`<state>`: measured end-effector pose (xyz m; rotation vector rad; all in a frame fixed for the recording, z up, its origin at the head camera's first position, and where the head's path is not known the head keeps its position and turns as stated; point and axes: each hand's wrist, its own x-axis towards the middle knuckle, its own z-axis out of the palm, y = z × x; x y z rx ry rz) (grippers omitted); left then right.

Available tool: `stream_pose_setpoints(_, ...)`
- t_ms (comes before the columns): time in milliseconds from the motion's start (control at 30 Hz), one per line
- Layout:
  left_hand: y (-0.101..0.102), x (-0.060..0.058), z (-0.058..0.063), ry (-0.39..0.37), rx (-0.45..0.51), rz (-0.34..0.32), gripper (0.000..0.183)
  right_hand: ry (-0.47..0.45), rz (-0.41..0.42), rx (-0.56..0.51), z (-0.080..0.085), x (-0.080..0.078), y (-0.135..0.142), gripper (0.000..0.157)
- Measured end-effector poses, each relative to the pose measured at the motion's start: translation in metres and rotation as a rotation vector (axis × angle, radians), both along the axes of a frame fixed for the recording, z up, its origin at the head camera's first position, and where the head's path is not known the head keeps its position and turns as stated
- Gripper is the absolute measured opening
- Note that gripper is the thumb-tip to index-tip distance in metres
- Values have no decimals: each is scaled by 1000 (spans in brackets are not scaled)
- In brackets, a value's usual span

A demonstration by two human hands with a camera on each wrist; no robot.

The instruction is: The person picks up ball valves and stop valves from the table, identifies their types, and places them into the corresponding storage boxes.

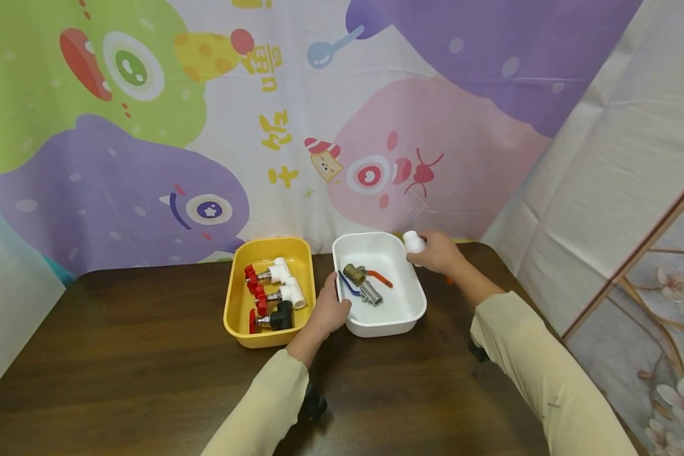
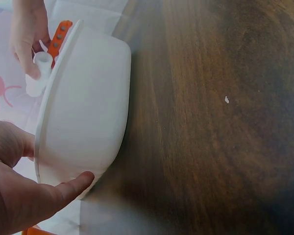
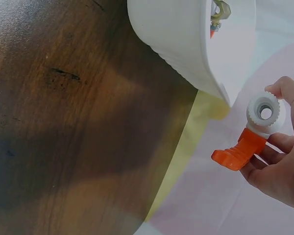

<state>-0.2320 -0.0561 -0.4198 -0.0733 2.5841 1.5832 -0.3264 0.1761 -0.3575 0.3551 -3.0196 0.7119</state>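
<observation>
My right hand (image 1: 440, 252) grips a white plastic ball valve (image 3: 263, 111) with an orange handle (image 3: 239, 151), beside the far right corner of a white plastic basin (image 1: 383, 328). In the right wrist view its round open end faces the camera. My left hand (image 1: 329, 307) holds the basin's left rim, thumb against the outer wall, as the left wrist view shows; its other fingers are partly hidden behind the rim. Inside the basin lie a brass valve (image 1: 354, 273) and a silver metal valve (image 1: 372, 294), with a red lever (image 1: 380, 278) and a blue lever (image 1: 349, 285).
Left of the white basin stands a yellow basin (image 1: 230, 310). It holds two white valves (image 1: 289, 292) and a black valve (image 1: 280, 316), all with red handles. Both basins stand near the far edge of the dark wooden table (image 1: 148, 367), before a printed cloth (image 1: 296, 209).
</observation>
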Motion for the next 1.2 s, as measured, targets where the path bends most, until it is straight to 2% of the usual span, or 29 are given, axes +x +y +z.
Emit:
stream_pose_setpoints(533,-1,1,0,8,-6,1,68,-28,6,0,4,-1,-10,52)
stream_pose_setpoints(867,-2,2,1,17,3,1,68,-7,40,18,9,-4,-21,51)
stream_pose_setpoints(1200,-1,1,0,10,7,12,68,-44,49,5,9,-3,-31,55)
